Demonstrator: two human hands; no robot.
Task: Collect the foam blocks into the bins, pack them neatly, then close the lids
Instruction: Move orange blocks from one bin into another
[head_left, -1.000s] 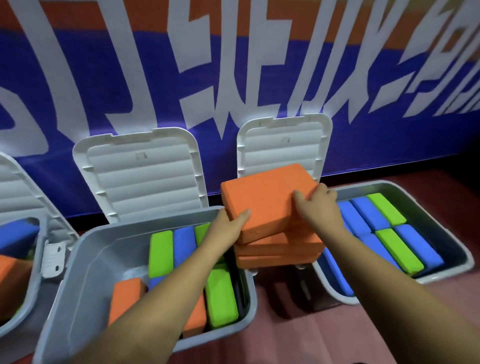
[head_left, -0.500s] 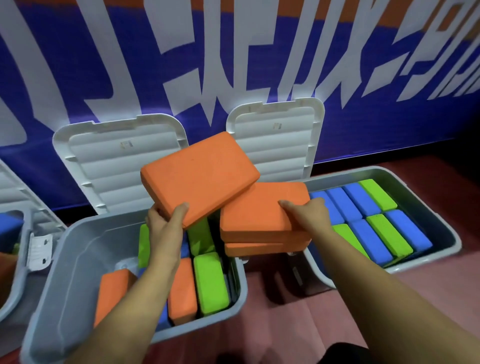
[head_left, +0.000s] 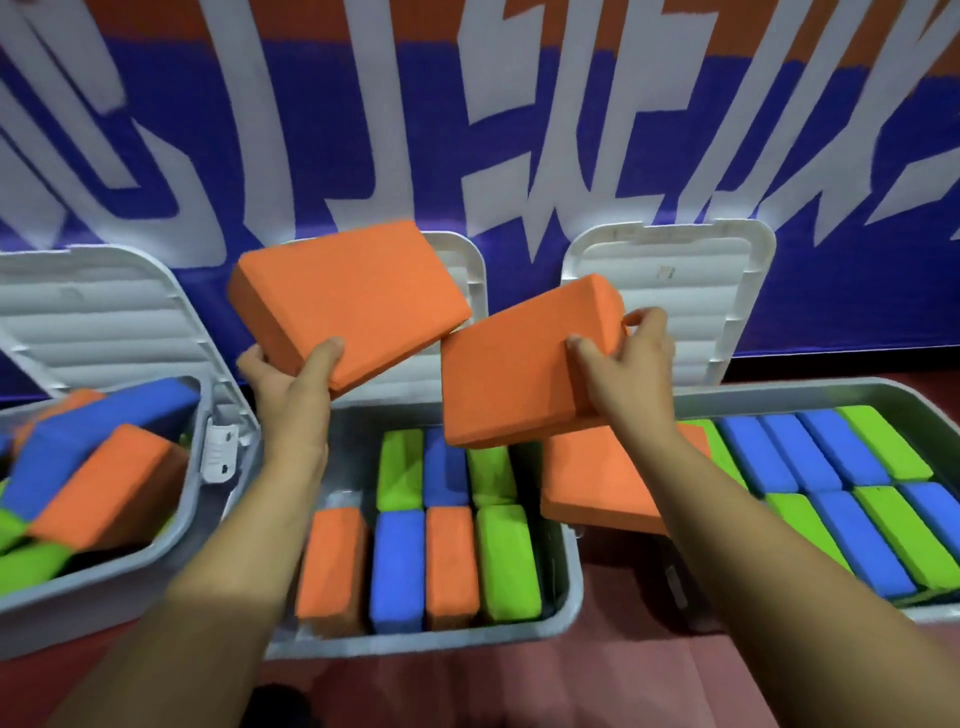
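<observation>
My left hand (head_left: 291, 374) grips an orange foam block (head_left: 348, 301), held tilted above the back of the middle grey bin (head_left: 566, 582). My right hand (head_left: 623, 369) grips a second orange block (head_left: 514, 369), tilted above the bin's right side. A third orange block (head_left: 592, 483) lies flat across the rims between the middle bin and the right bin (head_left: 810, 395). The middle bin holds green, blue and orange blocks standing in two rows. The right bin is packed with blue and green blocks.
A left bin (head_left: 104, 597) holds blue, orange and green blocks heaped loosely. All three white ribbed lids (head_left: 691, 291) stand open against a blue, white and orange banner. Red floor lies in front of the bins.
My left hand has carried its orange block further left and up. My right hand has lifted the top block off the stack, leaving one on the rims. The view has shifted left.
</observation>
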